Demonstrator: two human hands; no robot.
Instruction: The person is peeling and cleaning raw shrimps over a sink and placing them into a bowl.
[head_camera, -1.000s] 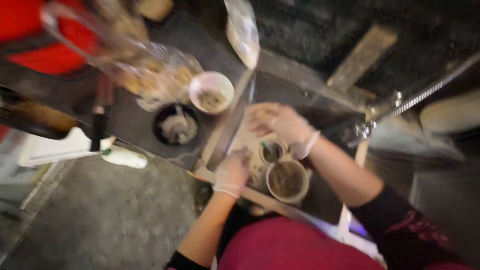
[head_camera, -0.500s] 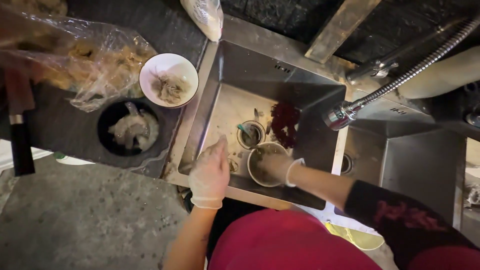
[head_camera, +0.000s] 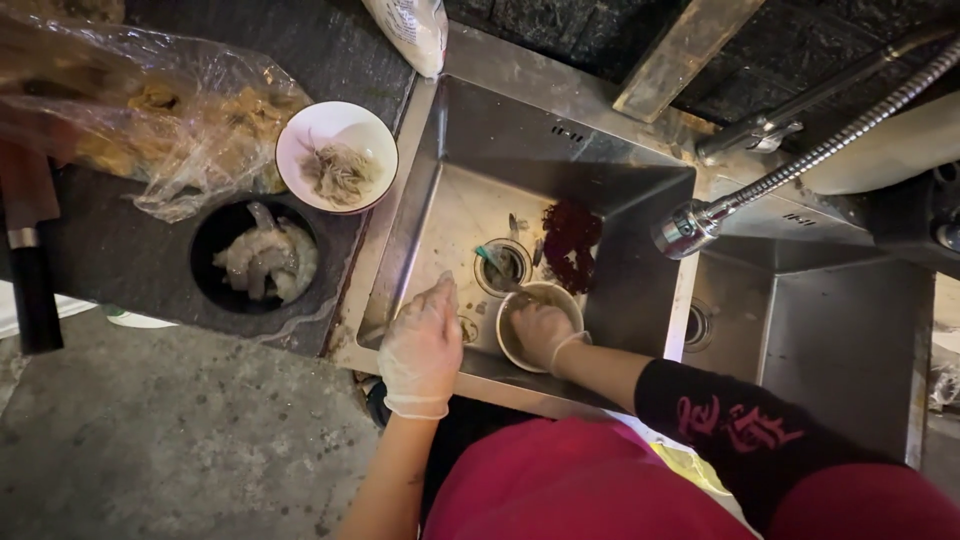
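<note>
Both my hands wear thin clear gloves and reach into a steel sink (head_camera: 455, 120). My right hand (head_camera: 540, 332) is dipped inside a round bowl (head_camera: 562, 293) that sits on the sink floor, fingers curled among its murky contents. My left hand (head_camera: 422, 345) hangs over the sink's front edge just left of the bowl, fingers together and pointing down; what it holds, if anything, is hidden. A drain (head_camera: 503, 266) lies right behind the bowl, with a dark red clump (head_camera: 570, 240) beside it.
On the dark counter to the left stand a black bowl of peeled shrimp (head_camera: 255, 262), a white bowl of scraps (head_camera: 338, 158) and a crumpled plastic bag (head_camera: 150, 110). A knife (head_camera: 32, 280) lies far left. A flexible faucet (head_camera: 700, 225) overhangs the sink's right side.
My right hand has dropped from above the bowl into it. My left hand has stayed at the sink's front edge, shifting slightly right. The view has steadied.
</note>
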